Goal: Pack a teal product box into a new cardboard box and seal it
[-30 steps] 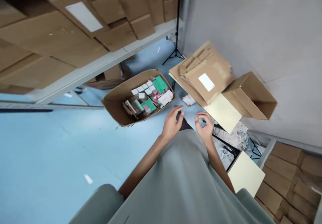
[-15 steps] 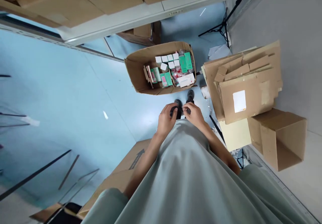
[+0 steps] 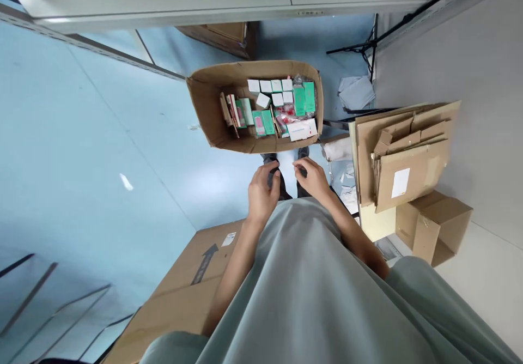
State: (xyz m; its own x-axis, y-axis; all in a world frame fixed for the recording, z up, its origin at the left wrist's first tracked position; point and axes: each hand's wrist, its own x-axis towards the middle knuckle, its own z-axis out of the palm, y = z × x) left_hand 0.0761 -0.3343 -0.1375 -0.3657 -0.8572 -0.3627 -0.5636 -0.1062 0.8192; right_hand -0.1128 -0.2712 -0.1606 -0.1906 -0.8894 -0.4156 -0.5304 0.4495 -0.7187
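My left hand and right hand, thumbs parted from curled fingers, hang on my side of the open brown cardboard box, small rectangular green and white cartons inside.

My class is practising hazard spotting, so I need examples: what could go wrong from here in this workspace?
1. The open carton sits just in front of the person's shoes, so a step forward could catch it.
2. The small boxes inside look loosely packed, with one white box askew; a bump might shift them.
3. A white scrap lies on the blue floor and could perhaps make someone slip.
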